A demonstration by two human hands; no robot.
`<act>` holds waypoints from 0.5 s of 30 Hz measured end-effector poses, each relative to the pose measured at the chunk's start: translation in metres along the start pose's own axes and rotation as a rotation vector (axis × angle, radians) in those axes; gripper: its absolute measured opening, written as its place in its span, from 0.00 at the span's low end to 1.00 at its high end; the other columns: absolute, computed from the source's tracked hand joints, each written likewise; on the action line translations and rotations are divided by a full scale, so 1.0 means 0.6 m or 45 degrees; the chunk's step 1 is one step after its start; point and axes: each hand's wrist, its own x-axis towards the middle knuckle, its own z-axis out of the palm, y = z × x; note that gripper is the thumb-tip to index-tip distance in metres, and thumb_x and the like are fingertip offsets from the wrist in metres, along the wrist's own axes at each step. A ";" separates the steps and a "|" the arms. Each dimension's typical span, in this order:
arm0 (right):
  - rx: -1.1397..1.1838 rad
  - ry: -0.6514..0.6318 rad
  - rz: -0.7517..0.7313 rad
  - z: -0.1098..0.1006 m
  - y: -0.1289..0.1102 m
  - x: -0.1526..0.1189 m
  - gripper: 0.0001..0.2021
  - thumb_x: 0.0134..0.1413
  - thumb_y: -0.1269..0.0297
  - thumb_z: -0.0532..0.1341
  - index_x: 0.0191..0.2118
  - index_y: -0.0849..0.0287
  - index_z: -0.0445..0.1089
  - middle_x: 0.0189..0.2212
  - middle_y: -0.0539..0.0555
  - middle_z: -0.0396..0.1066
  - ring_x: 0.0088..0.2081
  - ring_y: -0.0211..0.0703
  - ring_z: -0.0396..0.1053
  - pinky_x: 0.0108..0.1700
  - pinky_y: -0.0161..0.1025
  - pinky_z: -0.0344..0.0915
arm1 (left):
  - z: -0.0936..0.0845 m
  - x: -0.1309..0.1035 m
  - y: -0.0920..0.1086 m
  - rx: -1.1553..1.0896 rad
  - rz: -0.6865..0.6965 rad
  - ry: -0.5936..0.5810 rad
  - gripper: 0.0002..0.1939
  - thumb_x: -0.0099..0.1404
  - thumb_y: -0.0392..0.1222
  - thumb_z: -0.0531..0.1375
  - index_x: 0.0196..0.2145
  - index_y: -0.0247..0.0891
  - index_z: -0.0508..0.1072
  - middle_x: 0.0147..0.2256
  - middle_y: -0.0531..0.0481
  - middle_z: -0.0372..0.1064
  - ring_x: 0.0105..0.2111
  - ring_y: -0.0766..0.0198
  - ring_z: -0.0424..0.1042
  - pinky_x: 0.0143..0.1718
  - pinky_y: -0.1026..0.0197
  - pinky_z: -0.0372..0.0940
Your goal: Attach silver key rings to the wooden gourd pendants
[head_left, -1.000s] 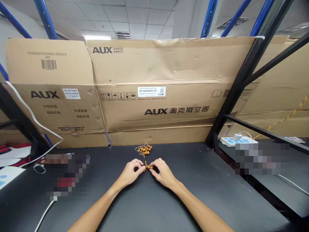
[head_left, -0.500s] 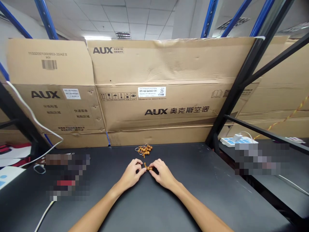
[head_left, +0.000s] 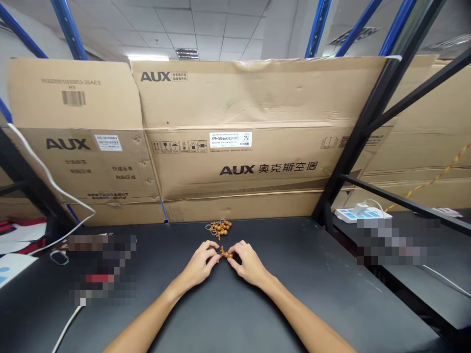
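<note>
A small orange-brown beaded trinket (head_left: 225,253) lies between my two hands, close above or on the black table (head_left: 228,304). My left hand (head_left: 201,262) is at its left end, thumb and fingers curled toward it. On the other side, my right hand (head_left: 247,262) pinches the round beaded end between thumb and fingers. Just beyond my hands sits a small pile of similar orange-brown trinkets (head_left: 222,228) with metal rings.
Large cardboard boxes (head_left: 235,108) stand along the table's back edge. Black rack posts (head_left: 362,135) rise at both sides. A white cable (head_left: 51,181) and blurred items lie at the left; a white power strip (head_left: 362,214) is at the right.
The trinket between my hands has turned slightly, so its branched left end shows differently. My fingers have shifted only a little, and the whole view has moved slightly.
</note>
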 end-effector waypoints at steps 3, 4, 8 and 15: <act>-0.037 0.032 0.036 -0.002 0.002 0.000 0.02 0.54 0.70 0.59 0.35 0.57 0.67 0.34 0.53 0.71 0.38 0.45 0.66 0.41 0.42 0.61 | -0.003 0.000 0.006 -0.026 0.010 -0.034 0.14 0.69 0.42 0.51 0.30 0.39 0.73 0.45 0.46 0.67 0.44 0.60 0.68 0.48 0.58 0.63; -0.028 0.033 0.026 -0.003 0.002 0.000 0.02 0.54 0.70 0.59 0.35 0.57 0.67 0.34 0.53 0.70 0.38 0.45 0.66 0.41 0.42 0.61 | -0.003 -0.001 0.006 -0.020 -0.004 -0.031 0.14 0.68 0.43 0.52 0.28 0.39 0.72 0.44 0.46 0.67 0.44 0.60 0.67 0.48 0.57 0.63; 0.043 -0.009 -0.064 -0.002 -0.003 -0.002 0.02 0.56 0.68 0.59 0.36 0.57 0.66 0.34 0.53 0.70 0.38 0.44 0.65 0.42 0.41 0.62 | 0.000 -0.001 0.002 0.021 -0.050 0.004 0.16 0.67 0.44 0.54 0.23 0.38 0.70 0.43 0.46 0.67 0.44 0.59 0.67 0.48 0.56 0.62; -0.067 0.035 0.042 -0.002 0.004 0.000 0.03 0.58 0.66 0.58 0.35 0.58 0.67 0.34 0.54 0.70 0.38 0.46 0.65 0.42 0.42 0.61 | -0.005 0.000 0.005 -0.030 0.016 -0.077 0.13 0.69 0.41 0.51 0.31 0.39 0.74 0.46 0.46 0.66 0.46 0.60 0.66 0.50 0.57 0.61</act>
